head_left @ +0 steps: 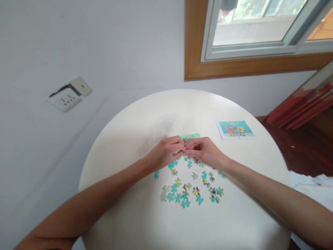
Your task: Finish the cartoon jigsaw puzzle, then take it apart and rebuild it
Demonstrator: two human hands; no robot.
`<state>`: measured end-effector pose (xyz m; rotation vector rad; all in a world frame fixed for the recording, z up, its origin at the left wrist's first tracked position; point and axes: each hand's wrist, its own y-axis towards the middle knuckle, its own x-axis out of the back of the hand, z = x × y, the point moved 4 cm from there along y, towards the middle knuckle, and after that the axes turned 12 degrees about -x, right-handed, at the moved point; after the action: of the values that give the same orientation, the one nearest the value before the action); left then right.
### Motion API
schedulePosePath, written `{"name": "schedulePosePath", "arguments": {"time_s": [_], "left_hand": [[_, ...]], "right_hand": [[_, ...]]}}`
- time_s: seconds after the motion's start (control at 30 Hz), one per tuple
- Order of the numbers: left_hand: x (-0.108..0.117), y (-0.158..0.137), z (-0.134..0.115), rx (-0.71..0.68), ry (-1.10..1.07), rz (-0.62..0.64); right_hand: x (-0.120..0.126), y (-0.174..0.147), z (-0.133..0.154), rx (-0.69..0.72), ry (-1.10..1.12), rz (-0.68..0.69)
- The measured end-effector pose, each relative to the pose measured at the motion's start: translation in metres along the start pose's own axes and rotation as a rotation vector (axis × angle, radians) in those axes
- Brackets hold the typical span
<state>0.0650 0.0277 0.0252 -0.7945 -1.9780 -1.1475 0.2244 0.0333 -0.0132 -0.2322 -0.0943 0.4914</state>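
Note:
My left hand (170, 148) and my right hand (203, 150) meet over a partly joined jigsaw puzzle (193, 135), whose teal upper strip shows behind the fingers. Both hands have their fingers pinched together at the same spot, on the puzzle's lower edge. The right fingertips seem to press on a small puzzle piece, mostly covered. What the left fingers hold is hidden. Several loose teal, yellow and pink jigsaw pieces (178, 198) lie scattered on the near side of the hands, and a single teal piece (156, 174) lies apart at the left.
A round white table (122, 139) bears everything. Towards its right rim lies a printed reference picture (235, 130) with two cartoon figures. Beyond the table stand a white wall with a socket (65, 99) and a wood-framed window (194, 66). White cloth (312, 187) shows at the right.

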Motion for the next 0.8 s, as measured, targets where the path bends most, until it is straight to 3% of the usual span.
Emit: {"name": "schedulePosePath", "arguments": {"time_s": [0.27,0.47,0.8], "left_hand": [[0.006,0.001,0.008,0.069,-0.06,-0.146],[0.003,0.001,0.01,0.111,-0.021,-0.122],[0.004,0.0,0.008,0.104,0.014,-0.229]], "right_hand": [[0.01,0.001,0.007,0.029,-0.028,-0.075],[0.015,0.003,0.011,0.073,-0.037,-0.06],[0.022,0.004,0.011,0.121,-0.158,-0.135]]}}
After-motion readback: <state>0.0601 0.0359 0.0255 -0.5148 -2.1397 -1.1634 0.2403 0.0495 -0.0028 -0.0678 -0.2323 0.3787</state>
